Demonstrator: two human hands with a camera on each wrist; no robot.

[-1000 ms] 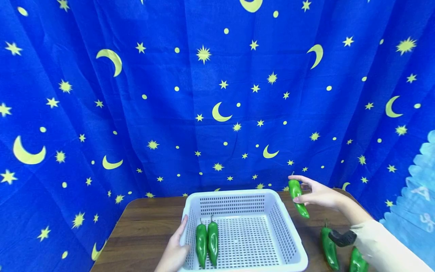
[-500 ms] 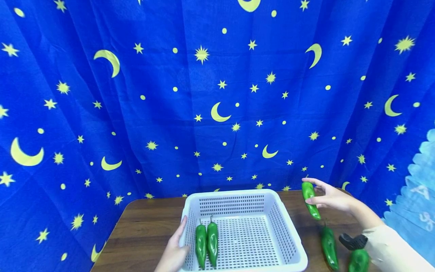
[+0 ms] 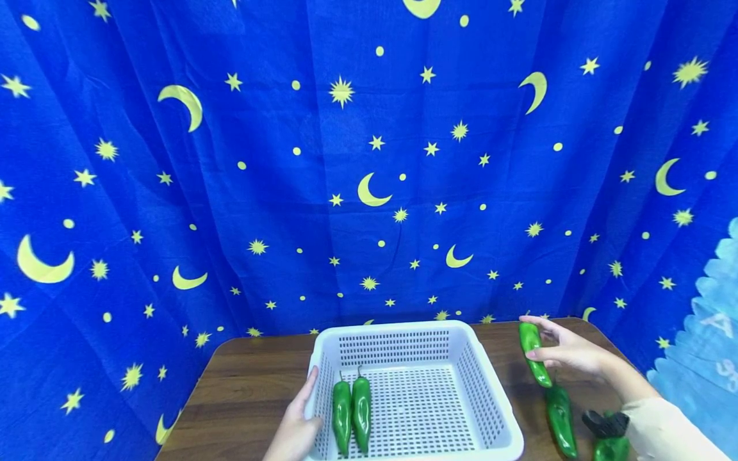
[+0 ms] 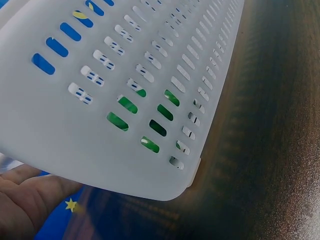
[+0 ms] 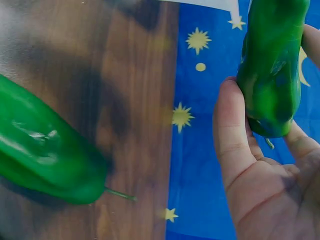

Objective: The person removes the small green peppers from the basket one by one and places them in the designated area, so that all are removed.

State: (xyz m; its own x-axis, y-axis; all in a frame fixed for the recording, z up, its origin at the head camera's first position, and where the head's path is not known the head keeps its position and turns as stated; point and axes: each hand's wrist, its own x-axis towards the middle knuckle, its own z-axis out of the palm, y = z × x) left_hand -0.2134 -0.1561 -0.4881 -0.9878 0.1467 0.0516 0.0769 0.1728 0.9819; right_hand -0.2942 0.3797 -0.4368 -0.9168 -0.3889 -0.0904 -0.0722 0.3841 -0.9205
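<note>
In the head view my right hand [image 3: 567,351] holds a long green pepper [image 3: 532,349] between thumb and fingers, stem end up, above the table right of the basket. The right wrist view shows this pepper [image 5: 274,65] gripped between thumb and fingertips. My left hand [image 3: 296,426] grips the left rim of a white perforated plastic basket [image 3: 490,390]. From the left wrist, only part of that hand [image 4: 25,200] shows below the basket wall [image 4: 65,130]. Two green peppers [image 3: 342,416] lie side by side inside the basket, at its left.
Another green pepper [image 3: 559,419] lies on the wooden table [image 3: 254,390] below the held one. Farther right, one more pepper [image 3: 611,448] is partly hidden by a black strap piece [image 3: 605,422] at my right wrist. A blue star-and-moon curtain [image 3: 369,160] hangs behind and beside the table.
My right hand has moved right, away from the basket, then lower, with the green pepper still held. My left hand and the basket have stayed in place.
</note>
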